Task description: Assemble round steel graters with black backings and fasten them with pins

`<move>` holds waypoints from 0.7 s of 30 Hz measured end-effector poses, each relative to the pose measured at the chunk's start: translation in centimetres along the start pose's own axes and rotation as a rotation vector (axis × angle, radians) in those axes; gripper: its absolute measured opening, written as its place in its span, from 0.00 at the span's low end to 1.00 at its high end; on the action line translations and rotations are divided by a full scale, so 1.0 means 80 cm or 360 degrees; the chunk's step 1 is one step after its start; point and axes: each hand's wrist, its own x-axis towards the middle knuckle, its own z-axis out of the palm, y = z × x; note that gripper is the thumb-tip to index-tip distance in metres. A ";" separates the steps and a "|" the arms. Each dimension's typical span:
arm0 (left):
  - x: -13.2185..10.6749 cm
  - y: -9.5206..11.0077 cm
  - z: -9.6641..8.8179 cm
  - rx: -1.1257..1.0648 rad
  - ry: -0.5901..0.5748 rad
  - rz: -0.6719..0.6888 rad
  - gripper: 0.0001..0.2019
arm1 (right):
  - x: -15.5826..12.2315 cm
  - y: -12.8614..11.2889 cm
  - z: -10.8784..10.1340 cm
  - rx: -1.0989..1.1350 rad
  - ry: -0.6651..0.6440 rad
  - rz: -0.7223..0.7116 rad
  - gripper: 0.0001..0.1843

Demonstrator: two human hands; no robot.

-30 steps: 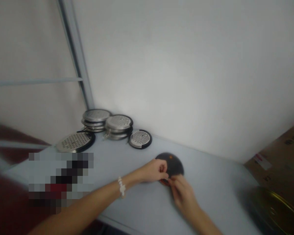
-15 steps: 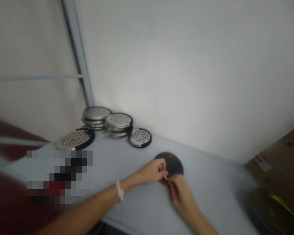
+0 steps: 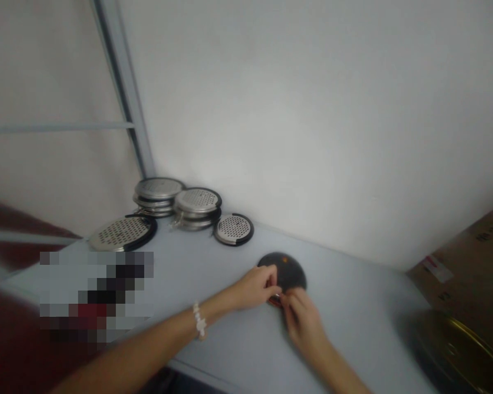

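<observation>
A dark round disc (image 3: 290,272) with a small orange spot lies on the pale table (image 3: 353,306), near the wall. My left hand (image 3: 257,287) rests at its near left edge, fingers curled in a pinch. My right hand (image 3: 303,319) meets it from the near side, fingers also pinched. Between the two sets of fingertips sits a tiny reddish and metallic piece at the disc's near rim; it is too small and blurred to name. A white bead bracelet (image 3: 199,321) circles my left wrist.
Several perforated metal discs with black rims stand in stacks (image 3: 197,207) and lie singly (image 3: 234,229) at the table's far left corner. A brown cardboard box (image 3: 468,262) stands at the right. A dark pot with a gold rim (image 3: 456,350) sits at the near right. A metal frame post (image 3: 123,93) rises behind.
Both hands stay pinched at the disc's near rim; the view has shifted slightly, and the fingers show only small movements.
</observation>
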 end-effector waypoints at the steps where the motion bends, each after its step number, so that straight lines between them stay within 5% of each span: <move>1: -0.001 0.001 0.000 0.0041 0.0008 0.0010 0.07 | 0.000 0.000 0.001 0.0003 -0.0001 0.0005 0.12; 21: 0.001 -0.009 0.008 -0.0076 0.0036 -0.0023 0.08 | 0.002 0.002 0.000 0.0055 -0.0033 0.0041 0.11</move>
